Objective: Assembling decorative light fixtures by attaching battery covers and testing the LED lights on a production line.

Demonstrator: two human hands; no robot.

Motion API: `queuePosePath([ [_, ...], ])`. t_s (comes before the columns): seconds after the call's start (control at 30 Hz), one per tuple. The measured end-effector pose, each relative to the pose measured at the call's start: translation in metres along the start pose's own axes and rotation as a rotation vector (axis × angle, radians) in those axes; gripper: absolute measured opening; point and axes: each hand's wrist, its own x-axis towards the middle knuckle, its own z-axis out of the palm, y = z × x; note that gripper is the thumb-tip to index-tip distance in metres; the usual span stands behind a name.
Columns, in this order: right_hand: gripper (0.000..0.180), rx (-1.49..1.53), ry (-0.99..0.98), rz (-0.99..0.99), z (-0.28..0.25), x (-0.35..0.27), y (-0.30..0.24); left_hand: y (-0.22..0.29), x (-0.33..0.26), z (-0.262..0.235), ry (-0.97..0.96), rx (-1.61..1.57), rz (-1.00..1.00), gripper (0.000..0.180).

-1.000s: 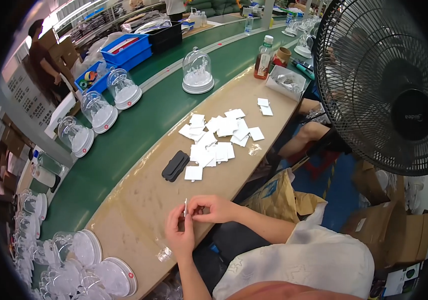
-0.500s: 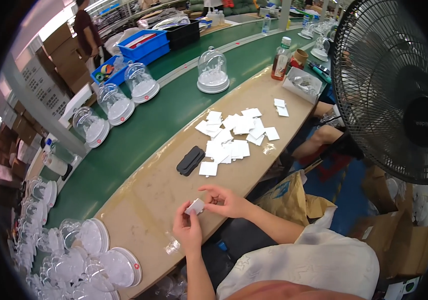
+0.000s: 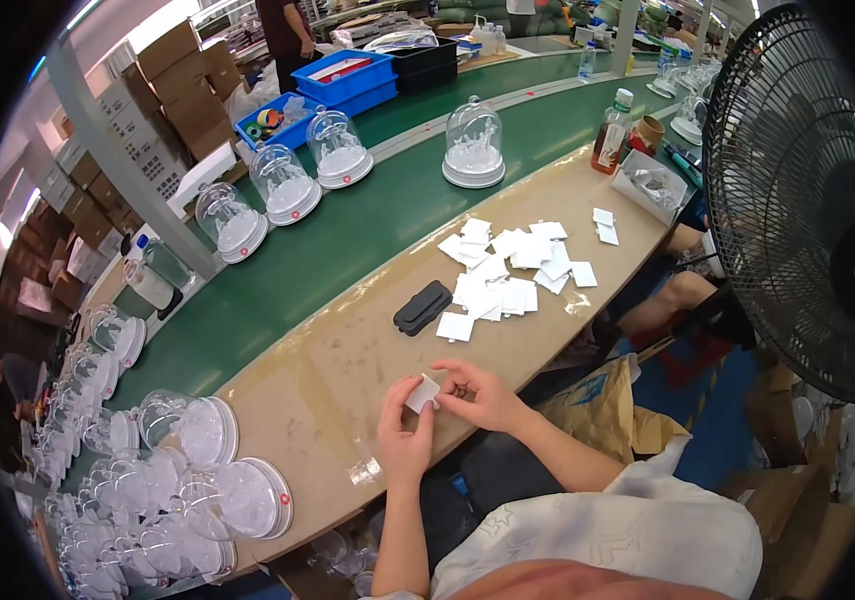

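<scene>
My left hand (image 3: 406,432) grips a small white square plate (image 3: 422,394) between thumb and fingers, above the near edge of the tabletop. My right hand (image 3: 484,398) is at the plate's right edge, its thumb and fingers curled together in a pinch; whatever is between those fingertips is hidden. Beyond the hands lies a loose pile of similar white square plates (image 3: 496,290), several showing small tabs at their edges. A black oblong case (image 3: 423,307) rests just left of the pile. Two more plates (image 3: 606,232) lie apart at the right.
Clear domes on white round bases crowd the lower left (image 3: 248,498); several stand along the green conveyor (image 3: 398,190). A bottle of reddish liquid (image 3: 612,132) and a white box (image 3: 650,186) sit at the tabletop's far end. A black fan (image 3: 808,200) stands at right, near another person's arm (image 3: 670,300).
The whole view has shifted, so the scene sits farther right. The plate in my left hand is tilted differently, and my right fingers have curled in closer at its edge.
</scene>
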Motion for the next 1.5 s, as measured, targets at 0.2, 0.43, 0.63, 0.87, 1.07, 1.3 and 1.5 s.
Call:
queuePosePath([
  [0.2,0.031,-0.049,-0.064,-0.033,-0.004,0.001,0.013,-0.015,-0.007,-0.003,-0.080,-0.237,-0.183,0.026],
  [0.43,0.027,-0.145,-0.059,-0.026,-0.001,-0.001,0.007,-0.013,-0.005,-0.002,0.001,-0.156,-0.088,0.019],
  [0.63,0.045,-0.007,-0.019,0.006,-0.001,0.000,-0.003,-0.010,-0.007,-0.005,-0.056,-0.123,0.006,0.020],
  [0.87,0.036,-0.067,-0.003,-0.057,-0.002,0.002,0.006,-0.011,-0.010,-0.005,-0.028,-0.185,0.048,0.022],
  [1.07,0.021,-0.017,-0.062,0.051,-0.007,0.001,0.013,0.005,-0.002,-0.003,-0.073,-0.005,0.091,0.029],
  [1.3,0.015,0.232,-0.024,0.156,-0.014,0.002,0.011,-0.004,-0.003,-0.002,-0.125,-0.049,-0.012,0.023],
  [1.5,0.016,0.179,-0.014,0.188,-0.013,0.002,0.008,-0.013,-0.006,-0.003,-0.040,-0.152,-0.167,0.012],
])
